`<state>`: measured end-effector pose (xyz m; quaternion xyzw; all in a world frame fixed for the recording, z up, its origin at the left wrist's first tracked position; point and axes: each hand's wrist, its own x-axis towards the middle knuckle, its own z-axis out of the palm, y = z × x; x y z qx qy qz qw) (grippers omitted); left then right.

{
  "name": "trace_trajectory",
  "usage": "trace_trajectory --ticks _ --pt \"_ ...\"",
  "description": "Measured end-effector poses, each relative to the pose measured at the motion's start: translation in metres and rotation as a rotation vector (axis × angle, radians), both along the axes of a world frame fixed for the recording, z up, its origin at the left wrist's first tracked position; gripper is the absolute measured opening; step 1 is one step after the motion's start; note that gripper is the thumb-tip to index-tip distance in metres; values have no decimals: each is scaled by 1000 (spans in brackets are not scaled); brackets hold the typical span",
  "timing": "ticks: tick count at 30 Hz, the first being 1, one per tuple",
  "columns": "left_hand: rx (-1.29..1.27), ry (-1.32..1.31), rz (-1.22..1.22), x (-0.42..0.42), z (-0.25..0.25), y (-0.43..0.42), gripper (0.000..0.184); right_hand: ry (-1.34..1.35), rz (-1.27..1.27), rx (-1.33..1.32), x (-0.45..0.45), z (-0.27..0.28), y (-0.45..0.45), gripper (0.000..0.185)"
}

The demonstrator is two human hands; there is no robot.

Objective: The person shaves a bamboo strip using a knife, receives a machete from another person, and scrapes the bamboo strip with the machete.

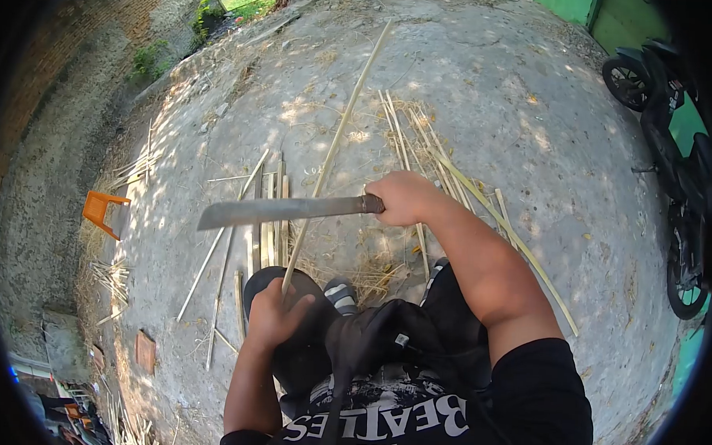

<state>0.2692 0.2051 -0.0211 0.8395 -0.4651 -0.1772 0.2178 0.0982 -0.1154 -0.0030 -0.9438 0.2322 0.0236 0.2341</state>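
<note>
My right hand point(404, 199) is wrapped round the handle of a machete point(286, 212), whose broad blade points left and crosses above a long thin bamboo strip point(339, 136). The lower end of that strip is in my left hand point(279, 310), close to my dark-clad knee. From there the strip slants up and away over the concrete. Whether the blade touches it cannot be made out.
Bamboo strips point(269, 219) lie on the concrete ground point(501, 110) on both sides, with shavings point(381, 282) between. An orange stool point(98, 207) and a brick point(145, 351) are at left, beside a wall point(45, 149). Motorcycles point(664, 147) stand at right.
</note>
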Motion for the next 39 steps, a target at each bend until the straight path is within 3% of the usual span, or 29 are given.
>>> trace_trajectory --ticks 4,11,17,23,26,32,39 --pt "5 55 45 0 11 -8 48 -43 -136 -54 0 -5 -14 16" --pt "-81 29 -36 2 -5 -7 38 44 188 -141 0 5 27 18" --pt "-113 75 2 -1 12 0 37 -43 -196 35 -14 -1 -24 18" --pt "-28 84 70 -5 16 19 34 27 6 46 -3 12 24 18" --pt "7 54 24 -6 10 28 32 89 203 -121 -1 19 28 20" --pt "7 53 26 2 2 24 31 71 -90 -3 -1 -4 -14 20" --pt "-50 81 20 -1 3 19 34 129 150 -51 -4 8 30 19"
